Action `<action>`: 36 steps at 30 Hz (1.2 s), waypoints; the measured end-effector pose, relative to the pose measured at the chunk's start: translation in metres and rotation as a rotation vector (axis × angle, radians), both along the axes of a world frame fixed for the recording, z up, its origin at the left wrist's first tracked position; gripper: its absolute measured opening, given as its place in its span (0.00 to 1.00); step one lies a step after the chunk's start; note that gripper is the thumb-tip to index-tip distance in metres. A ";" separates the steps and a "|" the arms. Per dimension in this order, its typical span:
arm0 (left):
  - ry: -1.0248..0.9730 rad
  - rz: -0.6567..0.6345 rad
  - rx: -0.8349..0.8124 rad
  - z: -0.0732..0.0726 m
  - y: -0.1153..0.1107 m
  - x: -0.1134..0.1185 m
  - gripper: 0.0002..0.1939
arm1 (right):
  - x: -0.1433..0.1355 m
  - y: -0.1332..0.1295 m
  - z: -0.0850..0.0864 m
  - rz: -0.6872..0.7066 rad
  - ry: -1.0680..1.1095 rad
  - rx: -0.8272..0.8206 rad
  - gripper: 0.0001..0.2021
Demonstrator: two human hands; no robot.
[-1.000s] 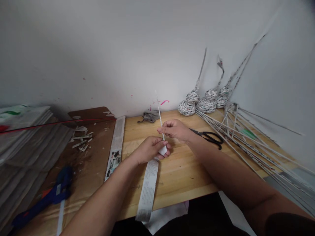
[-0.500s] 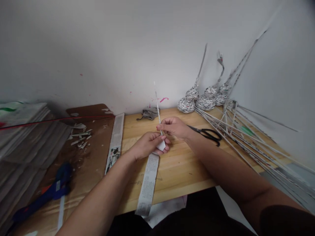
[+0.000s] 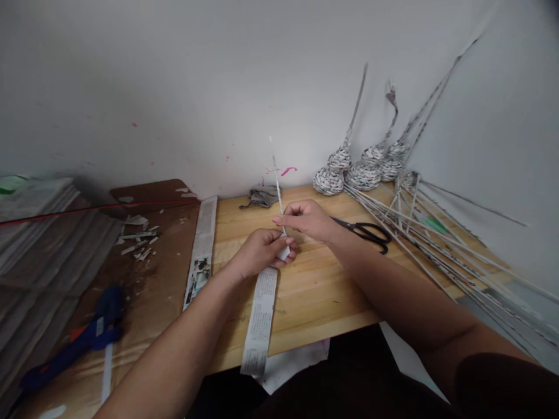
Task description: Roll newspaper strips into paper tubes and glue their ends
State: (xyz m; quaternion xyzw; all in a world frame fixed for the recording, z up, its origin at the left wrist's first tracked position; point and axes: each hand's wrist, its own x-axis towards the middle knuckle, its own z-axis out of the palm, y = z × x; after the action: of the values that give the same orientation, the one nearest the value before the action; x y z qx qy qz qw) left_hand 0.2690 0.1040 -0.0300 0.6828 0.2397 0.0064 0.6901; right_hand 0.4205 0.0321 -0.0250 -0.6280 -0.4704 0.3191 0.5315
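A newspaper strip (image 3: 261, 314) lies over the table's front edge and runs up into my left hand (image 3: 266, 251). That hand pinches it between thumb and fingers, where the paper narrows into a thin rolled paper tube (image 3: 276, 180). The tube points up and slightly left, toward the wall. My right hand (image 3: 305, 220) closes its thumb and fingertips on the tube just above the left hand. Behind the right wrist lie black-handled scissors (image 3: 371, 233), their blades partly hidden by the arm. Another newspaper strip (image 3: 204, 244) lies flat left of my hands.
Woven paper gourd shapes (image 3: 329, 180) stand against the wall. Many paper tubes (image 3: 419, 244) spread across the right side. A grey cloth (image 3: 262, 198) sits at the back. To the left are a blue glue gun (image 3: 102, 326), paper scraps (image 3: 140, 238) and stacked newspaper (image 3: 39, 250).
The whole view has shifted slightly, so everything sits a little higher and further left. Both hands keep their pinch on the paper, with the tube's lean nearly the same.
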 end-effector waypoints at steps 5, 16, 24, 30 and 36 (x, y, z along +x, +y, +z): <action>-0.043 0.035 -0.010 -0.003 0.000 0.001 0.15 | 0.000 0.001 -0.003 -0.035 0.034 0.011 0.21; -0.043 -0.101 -0.085 -0.002 0.005 -0.005 0.23 | 0.015 -0.004 0.000 0.347 0.413 -0.087 0.20; -0.069 -0.102 -0.030 -0.005 0.002 -0.003 0.18 | 0.008 0.001 -0.002 0.227 0.427 -0.063 0.19; -0.014 -0.027 -0.021 -0.003 0.000 0.000 0.14 | 0.007 -0.004 0.008 0.180 0.104 -0.028 0.19; -0.006 -0.022 -0.002 -0.003 0.000 0.000 0.13 | 0.008 -0.005 0.008 0.137 -0.188 0.003 0.17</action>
State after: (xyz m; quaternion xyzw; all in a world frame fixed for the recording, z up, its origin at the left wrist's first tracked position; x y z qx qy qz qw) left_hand 0.2694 0.1037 -0.0333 0.6849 0.2302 0.0004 0.6914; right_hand 0.4289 0.0275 -0.0167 -0.6206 -0.5606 0.2937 0.4629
